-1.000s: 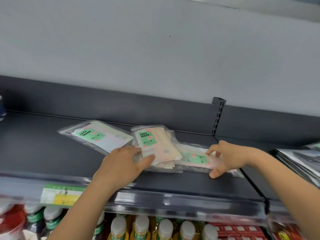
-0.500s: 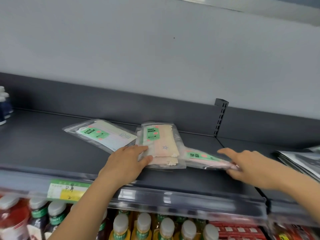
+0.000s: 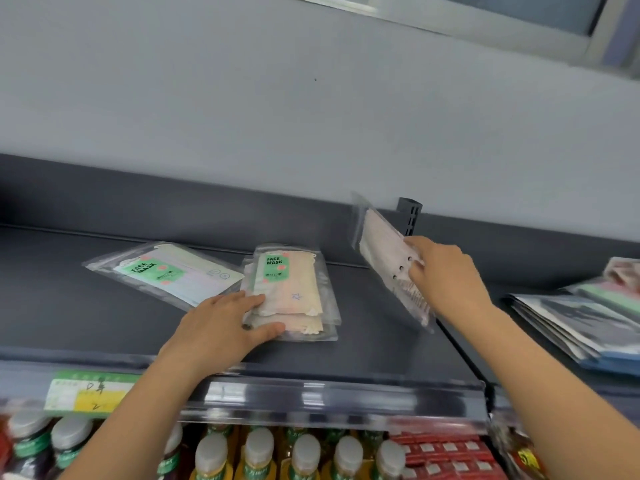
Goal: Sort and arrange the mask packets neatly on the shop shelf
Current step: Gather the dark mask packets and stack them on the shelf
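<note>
- Packets sit in three places on the dark shelf (image 3: 69, 306). A green-label packet (image 3: 166, 271) lies askew at the left, and a beige stack (image 3: 291, 292) lies in the middle with its long axis running front to back. A lifted packet (image 3: 384, 258) is raised at the right.
- Right hand (image 3: 450, 282) grips the lifted packet at its right long edge, fingers (image 3: 420, 244) curled onto the plastic and pinching it. The thumb is hidden behind the packet.
- Tilt of that packet is steep: its top end leans back and left toward the wall and its lower end points down at the shelf. Whether the lower end touches the shelf cannot be told.
- Left hand (image 3: 221, 327) lies flat on the near-left corner of the beige stack, fingers (image 3: 249, 301) straight and close together and thumb along the near edge. It presses the stack rather than gripping it.
- Direction matters most here. The beige stack lies to the left of the lifted packet, near but apart, with bare shelf between them. The left hand is already on the stack, and the right hand is the one carrying.
- Judgement: to land squarely on the stack, the lifted packet would need laying flat with its long axis turned front to back.
- Doubt: its printed face is turned away, so whether it matches the beige stack cannot be told.
- Risk, as a guess: slick plastic may slide, which the pressing left hand should check.
- Pile of other packets (image 3: 571, 323) lies on the next bay at the right, and bottles (image 3: 256, 455) stand on the shelf below.
</note>
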The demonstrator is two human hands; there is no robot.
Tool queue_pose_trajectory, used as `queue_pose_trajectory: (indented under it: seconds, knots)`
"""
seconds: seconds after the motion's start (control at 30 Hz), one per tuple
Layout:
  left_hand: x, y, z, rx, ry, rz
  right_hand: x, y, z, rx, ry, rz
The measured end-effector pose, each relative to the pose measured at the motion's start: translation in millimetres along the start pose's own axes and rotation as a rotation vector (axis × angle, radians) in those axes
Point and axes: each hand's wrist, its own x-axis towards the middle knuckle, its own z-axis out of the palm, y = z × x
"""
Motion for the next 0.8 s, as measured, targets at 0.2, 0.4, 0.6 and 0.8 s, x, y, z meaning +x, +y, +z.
queue_pose_trajectory:
  seconds: [0.2,0.4,0.6,0.8]
  knots:
    - [-1,3,3,-0.03,0.032,0.014,2,-51,-17,0.227,0.103,-0.021]
    - [-4,6,-1,-0.111,0.093,0.018,-16,-120,2,0.619,-0.191,-0.334]
    - [-4,6,-2,-0.268,0.157,-0.166,-27,-142,44,0.247,-0.436,-0.499]
    - [-2,7,-2,-0.244,0.161,-0.109,-22,-134,62,0.159,-0.644,-0.421]
